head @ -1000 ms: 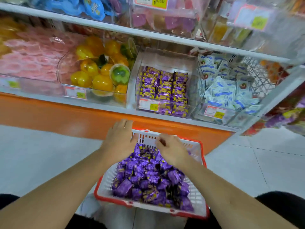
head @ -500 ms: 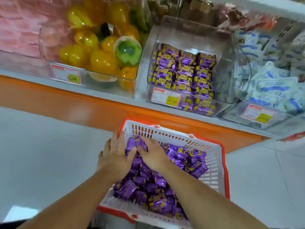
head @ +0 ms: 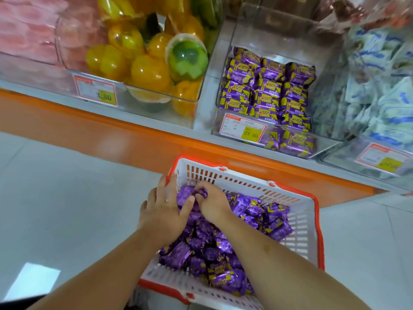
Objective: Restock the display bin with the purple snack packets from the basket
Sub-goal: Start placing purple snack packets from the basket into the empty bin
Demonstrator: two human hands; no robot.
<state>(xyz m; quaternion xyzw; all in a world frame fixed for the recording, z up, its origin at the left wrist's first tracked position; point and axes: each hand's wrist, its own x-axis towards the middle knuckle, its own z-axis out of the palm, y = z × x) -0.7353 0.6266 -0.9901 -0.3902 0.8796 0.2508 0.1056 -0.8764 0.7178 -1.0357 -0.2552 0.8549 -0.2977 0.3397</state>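
Fingers [head: 202,191] pinch purple packets [head: 252,209] — basket [head: 299,222].

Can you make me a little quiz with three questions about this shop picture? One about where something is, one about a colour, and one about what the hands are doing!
1. Where is the basket?
A. On the floor below the shelf
B. Up on the shelf
C. Inside the display bin

2. What colour is the basket's rim?
A. Blue
B. Red-orange
C. Green

3. What are the two hands doing?
A. Hanging at the person's sides
B. Gathering purple snack packets in the basket
C. Pointing at the price tag

Answers:
1. A: the basket sits low on the pale floor, in front of the display bin on the shelf.
2. B: its edge is red-orange round white slatted walls.
3. B: the left hand and right hand meet at the basket's far left corner, fingers curled on purple snack packets.
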